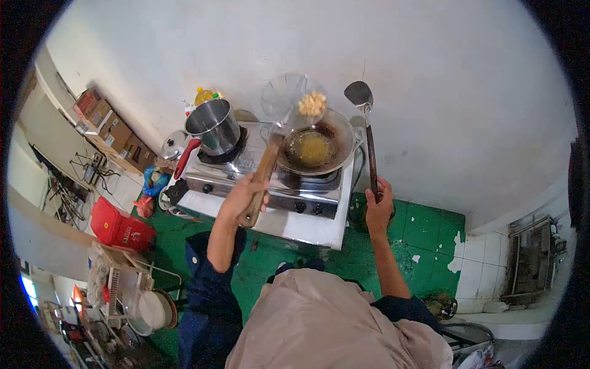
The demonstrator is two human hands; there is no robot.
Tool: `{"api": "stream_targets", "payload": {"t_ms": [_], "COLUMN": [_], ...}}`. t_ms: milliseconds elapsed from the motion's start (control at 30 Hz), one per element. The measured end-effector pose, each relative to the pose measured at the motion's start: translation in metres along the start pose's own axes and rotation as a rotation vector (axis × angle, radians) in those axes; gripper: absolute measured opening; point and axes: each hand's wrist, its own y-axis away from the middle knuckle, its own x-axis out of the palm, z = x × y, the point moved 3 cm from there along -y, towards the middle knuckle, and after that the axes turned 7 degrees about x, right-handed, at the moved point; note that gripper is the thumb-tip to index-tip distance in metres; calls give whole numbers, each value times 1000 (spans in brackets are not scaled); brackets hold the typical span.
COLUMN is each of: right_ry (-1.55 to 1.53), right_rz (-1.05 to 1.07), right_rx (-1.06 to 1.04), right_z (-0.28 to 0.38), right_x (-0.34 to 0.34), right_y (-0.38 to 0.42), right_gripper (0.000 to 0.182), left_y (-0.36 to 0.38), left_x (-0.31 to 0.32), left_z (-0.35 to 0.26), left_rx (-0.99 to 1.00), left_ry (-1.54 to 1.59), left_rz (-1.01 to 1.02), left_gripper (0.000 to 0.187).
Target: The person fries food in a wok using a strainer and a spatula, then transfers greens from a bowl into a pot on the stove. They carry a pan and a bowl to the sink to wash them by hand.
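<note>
My left hand (244, 198) is closed round the wooden handle (267, 166) of a strainer (283, 98), raised above the stove. Pale yellow pieces of food (312, 104) lie at the strainer's right side. Below it, a wok (332, 135) with yellowish liquid at its bottom sits on the right burner. To the right of the stove, my right hand (379, 206) grips the dark handle of a spatula (359, 94), held upright with its blade at the top, apart from the wok.
A steel pot (213, 126) with a red handle stands on the left burner of the stove (264, 195). Behind it is a yellow bottle (203, 96). Boxes (117, 132), a red container (121, 226) and a rack (117, 289) stand at the left.
</note>
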Motion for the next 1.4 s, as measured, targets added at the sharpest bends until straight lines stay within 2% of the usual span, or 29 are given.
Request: {"api": "stream_targets", "payload": {"t_ms": [133,233,500,600,867,967,1233,1333,1400], "right_ry": [39,61,12,24,-19,-37,-19,49,-34], "right_rz": [-8,-12,-2,-21,-2,12,-11,-67,-23], "right_rx": [-32,-24,-23,-24,56,54,64,-73,46], "right_z": [-6,-3,-30,-31,-36,-35,-42,-46,-43], "right_x": [1,0,-2,-4,-4,-3,-6,-5,-7], "right_y": [1,8,13,12,8,8,8,5,7], "right_gripper": [40,40,41,40,39,39,39,38,39], "left_y": [8,10,-10,-10,1,5,-3,-1,-5], "left_x": [8,13,3,8,21,25,27,32,27], "left_z": [-36,-39,46,56,-31,-43,31,40,41], "left_rx": [99,116,-66,-93,84,119,-54,-113,-78], "left_ry": [86,91,91,143,136,119,94,146,143], "left_rz": [-19,-40,3,-13,-33,-13,-35,5,5], "left_gripper": [25,23,22,21,22,22,23,22,22]}}
